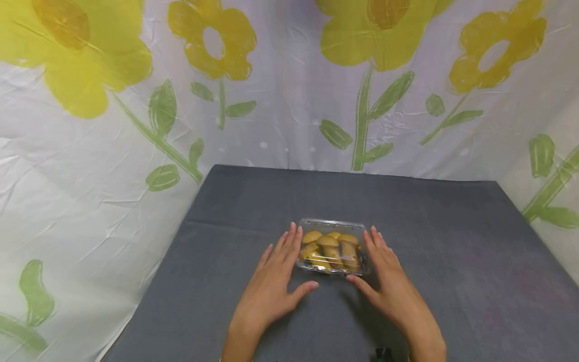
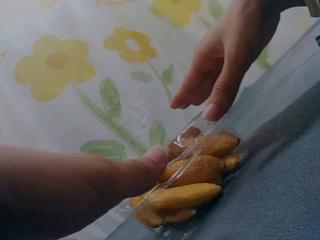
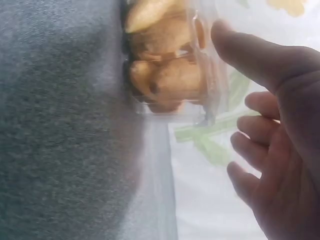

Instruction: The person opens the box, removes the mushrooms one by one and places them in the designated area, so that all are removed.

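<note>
A clear plastic clamshell box [image 1: 332, 246] with several yellow-brown mushrooms inside lies on the dark grey tabletop [image 1: 429, 226]. My left hand [image 1: 289, 261] lies flat against the box's left side, fingers straight, its thumb [image 2: 150, 159] touching the clear lid. Flat along the right side is my right hand [image 1: 377, 259], whose thumb [image 2: 215, 107] touches the box's [image 2: 195, 185] far rim. In the right wrist view the right hand [image 3: 280, 125] stands open beside the box [image 3: 170, 65], fingers loosely bent. Neither hand grips it.
A white cloth printed with yellow flowers and green stems [image 1: 362, 100] hangs behind and to both sides of the table. The table's left edge [image 1: 158, 271] runs diagonally beside my left hand. The box is the only object on the grey surface.
</note>
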`<state>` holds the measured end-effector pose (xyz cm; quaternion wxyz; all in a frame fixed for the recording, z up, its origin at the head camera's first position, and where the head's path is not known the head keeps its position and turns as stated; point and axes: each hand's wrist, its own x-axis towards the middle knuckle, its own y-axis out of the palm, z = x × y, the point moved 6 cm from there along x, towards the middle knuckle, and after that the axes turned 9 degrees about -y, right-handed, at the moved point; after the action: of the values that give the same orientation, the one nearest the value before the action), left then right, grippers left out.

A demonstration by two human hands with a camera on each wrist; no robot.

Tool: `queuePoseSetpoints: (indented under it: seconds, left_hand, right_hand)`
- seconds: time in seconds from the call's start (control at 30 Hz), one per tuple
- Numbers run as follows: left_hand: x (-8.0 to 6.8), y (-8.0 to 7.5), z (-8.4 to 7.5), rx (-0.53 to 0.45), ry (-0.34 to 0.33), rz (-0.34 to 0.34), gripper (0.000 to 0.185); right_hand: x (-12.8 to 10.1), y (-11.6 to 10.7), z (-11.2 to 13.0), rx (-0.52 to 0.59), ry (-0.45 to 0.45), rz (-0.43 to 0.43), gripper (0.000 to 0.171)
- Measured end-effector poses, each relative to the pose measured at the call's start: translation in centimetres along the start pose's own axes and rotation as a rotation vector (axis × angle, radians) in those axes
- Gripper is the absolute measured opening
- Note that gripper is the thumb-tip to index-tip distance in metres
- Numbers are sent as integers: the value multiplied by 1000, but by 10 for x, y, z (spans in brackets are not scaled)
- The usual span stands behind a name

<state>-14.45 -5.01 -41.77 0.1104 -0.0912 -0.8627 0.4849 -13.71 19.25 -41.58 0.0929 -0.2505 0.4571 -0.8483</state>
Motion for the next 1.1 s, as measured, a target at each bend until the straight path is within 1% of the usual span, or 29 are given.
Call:
queuePoseSetpoints:
  seconds: [0.1,0.23,0.3,0.4,0.6,0.67,0.83,0.9,1.1]
  left_hand:
    - [2,4,6,-110,-24,40,110]
    - [3,11,14,-249,-68,97,110]
    - [3,12,16,-287,-82,114,107]
    - [4,14,18,-315,-88,121,99]
    - [6,14,16,-332,-97,96,85]
    - [7,14,16,-341,-95,68,83]
    - [10,15,19,-366,-116,1,77]
    - [12,16,21,-383,-125,-13,75]
    - [13,16,21,-482,-125,-35,70]
  right_hand:
    - [-1,2,-2,1,4,4,100]
    - [-2,5,-5,12,35,24,101]
    - [-2,5,-5,13,45,28,101]
    - [-2,6,-4,11,49,29,99]
    - [-4,5,-4,3,37,18,95]
    - [-3,6,-4,5,42,26,95]
    - [-2,11,-7,14,72,55,97]
    - [-3,12,-7,10,77,56,97]
    - [-3,14,-7,-8,73,55,94]
